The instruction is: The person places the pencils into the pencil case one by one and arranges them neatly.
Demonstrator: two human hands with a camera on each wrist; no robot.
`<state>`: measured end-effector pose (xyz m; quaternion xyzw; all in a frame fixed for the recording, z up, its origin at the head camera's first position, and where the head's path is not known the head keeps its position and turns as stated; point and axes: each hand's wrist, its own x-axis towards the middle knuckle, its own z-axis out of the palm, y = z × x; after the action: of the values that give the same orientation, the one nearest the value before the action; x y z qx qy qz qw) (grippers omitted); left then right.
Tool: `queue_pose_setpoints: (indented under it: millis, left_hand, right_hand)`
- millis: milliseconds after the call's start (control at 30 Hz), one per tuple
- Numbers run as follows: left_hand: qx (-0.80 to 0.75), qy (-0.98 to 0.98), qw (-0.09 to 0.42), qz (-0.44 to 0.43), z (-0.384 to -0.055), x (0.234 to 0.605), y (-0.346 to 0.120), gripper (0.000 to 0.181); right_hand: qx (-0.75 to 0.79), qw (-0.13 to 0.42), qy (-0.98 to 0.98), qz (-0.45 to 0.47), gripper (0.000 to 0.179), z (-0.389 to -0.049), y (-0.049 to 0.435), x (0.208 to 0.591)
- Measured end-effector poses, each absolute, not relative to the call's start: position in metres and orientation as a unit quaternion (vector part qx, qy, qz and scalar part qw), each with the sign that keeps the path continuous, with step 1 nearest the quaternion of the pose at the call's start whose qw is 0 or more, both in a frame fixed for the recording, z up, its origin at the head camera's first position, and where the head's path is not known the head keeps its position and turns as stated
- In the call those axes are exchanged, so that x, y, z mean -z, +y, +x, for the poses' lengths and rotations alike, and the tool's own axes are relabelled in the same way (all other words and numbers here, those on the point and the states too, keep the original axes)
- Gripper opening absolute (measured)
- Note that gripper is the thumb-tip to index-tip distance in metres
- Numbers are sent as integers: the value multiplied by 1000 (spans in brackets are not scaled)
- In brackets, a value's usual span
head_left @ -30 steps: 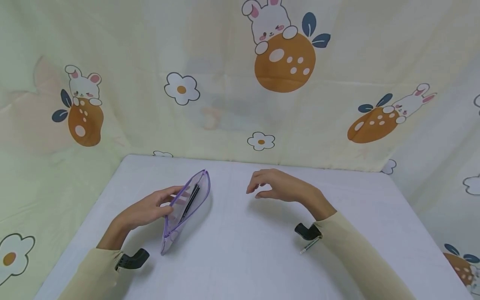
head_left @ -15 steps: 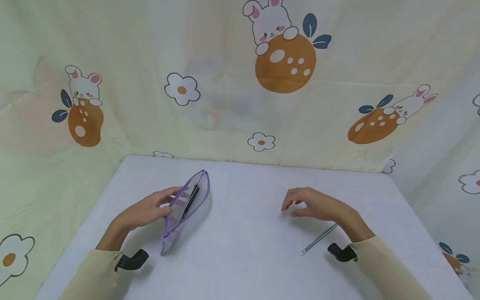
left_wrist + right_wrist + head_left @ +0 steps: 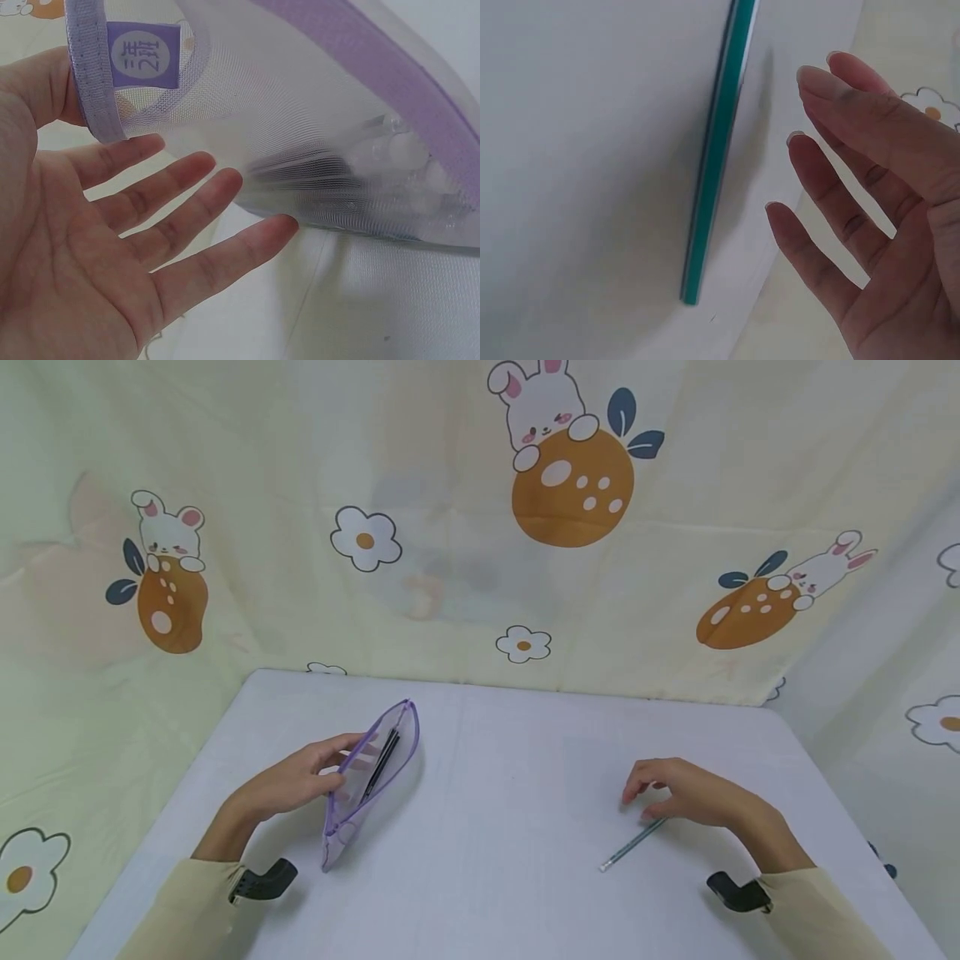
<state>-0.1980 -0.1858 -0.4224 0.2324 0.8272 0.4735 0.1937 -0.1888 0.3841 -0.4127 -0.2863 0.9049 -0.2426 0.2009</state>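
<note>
My left hand [image 3: 288, 781] holds a see-through mesh pencil case [image 3: 347, 831] with purple trim by its side edge, on the left half of the table. The case stands tilted with its mouth open, and dark pens [image 3: 381, 764] show inside. In the left wrist view the thumb is partly hidden behind the purple edge, while the other fingers [image 3: 202, 259] spread out beside the mesh. Toward the right, my right hand [image 3: 697, 793] hovers with loosely bent fingers over a teal pencil [image 3: 633, 845] lying on the table. The right wrist view shows the pencil [image 3: 716, 161] apart from the fingertips.
A white cloth covers the table [image 3: 495, 827]. Behind it hangs a pale curtain [image 3: 450, 460] printed with rabbits, oranges and flowers; more cloth borders both sides. Dark wrist-camera mounts [image 3: 738, 892] stick out below the sleeves.
My right hand has moved right and nearer to me, from the table's middle to above the pencil, uncovering more of it on the way. My left hand and the pencil case stay still.
</note>
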Motion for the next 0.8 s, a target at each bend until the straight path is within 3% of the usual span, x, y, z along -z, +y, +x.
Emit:
queue_pose_setpoints:
  millis: [800]
  left_hand:
    - [-482, 819, 198, 240, -198, 422, -186, 64]
  right_hand:
    - [245, 202, 913, -258, 29, -187, 422, 431]
